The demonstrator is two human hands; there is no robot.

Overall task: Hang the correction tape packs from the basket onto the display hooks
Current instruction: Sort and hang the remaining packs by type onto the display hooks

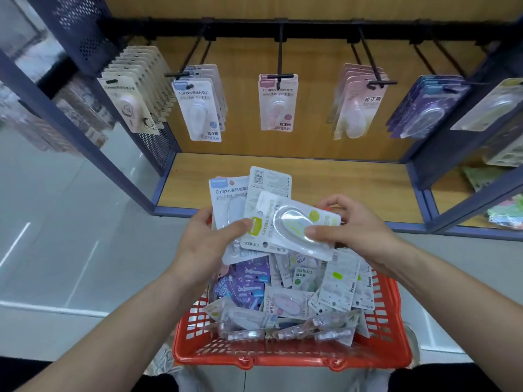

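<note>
My left hand point(209, 241) grips a small fan of correction tape packs point(235, 199) above the red basket point(283, 355). My right hand point(351, 230) pinches the top pack, a green-labelled one point(294, 222), with the thumb pressed on its clear blister. The basket below holds several more packs in purple, pink and green point(285, 301). Black display hooks point(280, 52) jut from a rail on the wooden back panel, carrying blue point(198, 106), pink point(278, 100), pale pink point(356, 103) and purple point(424, 106) packs.
A wooden shelf floor point(339, 182) lies under the hooks, framed in blue metal. Beige packs point(133, 91) hang at the far left beside a perforated side panel point(85, 24). More goods sit on the neighbouring shelves to the right point(503, 154). Grey floor lies to the left.
</note>
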